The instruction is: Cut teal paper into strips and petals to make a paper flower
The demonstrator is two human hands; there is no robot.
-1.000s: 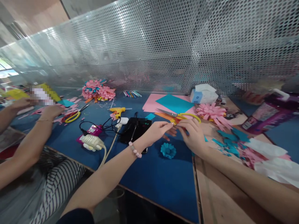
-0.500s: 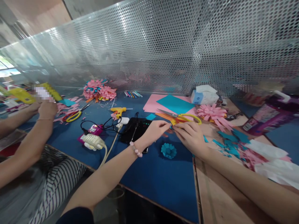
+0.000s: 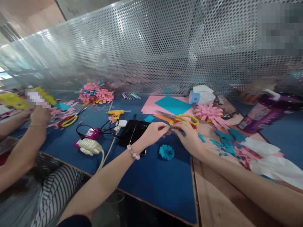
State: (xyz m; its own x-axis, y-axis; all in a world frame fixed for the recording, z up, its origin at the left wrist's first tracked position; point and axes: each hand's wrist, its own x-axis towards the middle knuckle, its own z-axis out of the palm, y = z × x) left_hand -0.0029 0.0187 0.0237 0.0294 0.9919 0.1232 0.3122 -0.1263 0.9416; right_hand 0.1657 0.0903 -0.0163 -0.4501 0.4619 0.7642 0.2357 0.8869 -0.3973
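Observation:
My left hand (image 3: pixel 155 131) and my right hand (image 3: pixel 187 135) meet fingertip to fingertip above the blue table. Between them they pinch a small piece of blue paper (image 3: pixel 170 127), mostly covered by the fingers. Just below lies a blue paper flower (image 3: pixel 167 152) on the tabletop. Yellow-handled scissors (image 3: pixel 187 119) rest open behind my right hand, over orange paper strips (image 3: pixel 163 118). A black phone (image 3: pixel 130 134) lies under my left wrist, and a small blue paper square (image 3: pixel 149 118) sits beyond that hand.
Pink sheets (image 3: pixel 149 104) and a blue sheet (image 3: pixel 174 105) lie behind my hands. A glue gun (image 3: pixel 115 114), power strip (image 3: pixel 91 145) and cables are to the left. Rightward are a pink paper flower (image 3: pixel 208 113), blue scraps (image 3: pixel 227 143) and a purple bottle (image 3: pixel 265 112). A co-worker's arms (image 3: pixel 35 138) reach in at left.
The whole view has shifted a little, so things appear slightly further left. My hands stay together on the blue paper, with the fingers moving only slightly.

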